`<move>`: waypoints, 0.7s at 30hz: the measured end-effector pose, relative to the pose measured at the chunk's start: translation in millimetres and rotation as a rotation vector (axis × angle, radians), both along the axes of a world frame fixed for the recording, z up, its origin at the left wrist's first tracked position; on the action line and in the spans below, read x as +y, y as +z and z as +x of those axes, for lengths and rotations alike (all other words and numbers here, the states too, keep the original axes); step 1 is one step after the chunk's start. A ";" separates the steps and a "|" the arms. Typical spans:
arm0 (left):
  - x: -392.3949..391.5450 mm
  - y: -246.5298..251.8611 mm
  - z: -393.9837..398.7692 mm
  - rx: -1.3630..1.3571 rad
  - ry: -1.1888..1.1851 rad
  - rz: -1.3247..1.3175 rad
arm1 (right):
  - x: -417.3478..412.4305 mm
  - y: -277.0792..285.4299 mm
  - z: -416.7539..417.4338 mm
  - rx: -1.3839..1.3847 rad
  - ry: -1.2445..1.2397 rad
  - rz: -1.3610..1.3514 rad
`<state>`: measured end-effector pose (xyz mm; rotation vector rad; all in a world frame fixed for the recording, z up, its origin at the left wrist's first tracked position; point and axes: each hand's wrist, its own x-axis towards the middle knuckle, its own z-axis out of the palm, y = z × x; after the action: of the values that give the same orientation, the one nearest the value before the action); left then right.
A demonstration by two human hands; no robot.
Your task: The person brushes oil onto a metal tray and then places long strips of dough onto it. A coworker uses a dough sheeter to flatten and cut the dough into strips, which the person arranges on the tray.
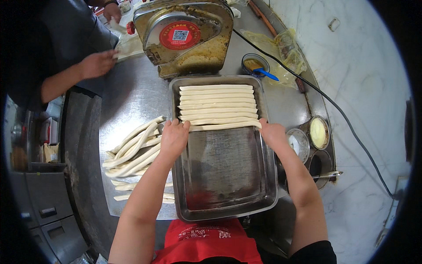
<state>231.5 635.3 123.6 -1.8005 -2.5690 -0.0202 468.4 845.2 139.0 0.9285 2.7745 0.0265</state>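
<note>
A deep rectangular metal tray (227, 171) stands on the steel table in front of me. Long dough strips (218, 102) lie side by side across its far half. My left hand (174, 135) grips the left end of the nearest strip (226, 126) at the tray's left wall. The right end of that strip is between the fingers of my right hand (272, 132), at the right wall. More strips lie in a loose pile (135, 148) on the table to the left, partly hidden by my left forearm.
A metal dough machine (191, 59) stands behind the tray. Beyond the tray's far right corner is a bowl (255, 62) with a blue-handled brush (267, 74). Several containers (319, 132) stand at right, near a black cable (329, 95). A co-worker's hand (99, 64) is at upper left.
</note>
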 end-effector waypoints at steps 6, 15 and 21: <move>1.2 1.0 -10.4 0.056 -0.039 0.095 | 4.3 -33.3 -2.6 0.202 0.164 0.177; 0.1 -0.1 6.0 0.031 -0.044 0.020 | -2.5 -42.8 -14.0 0.213 0.051 0.261; -8.1 -3.8 13.3 0.040 -0.097 -0.050 | -4.2 -42.7 -20.3 0.183 0.062 0.288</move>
<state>244.7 627.2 119.8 -1.9201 -2.4757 0.0791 448.1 841.1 96.3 0.9520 3.0233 0.3784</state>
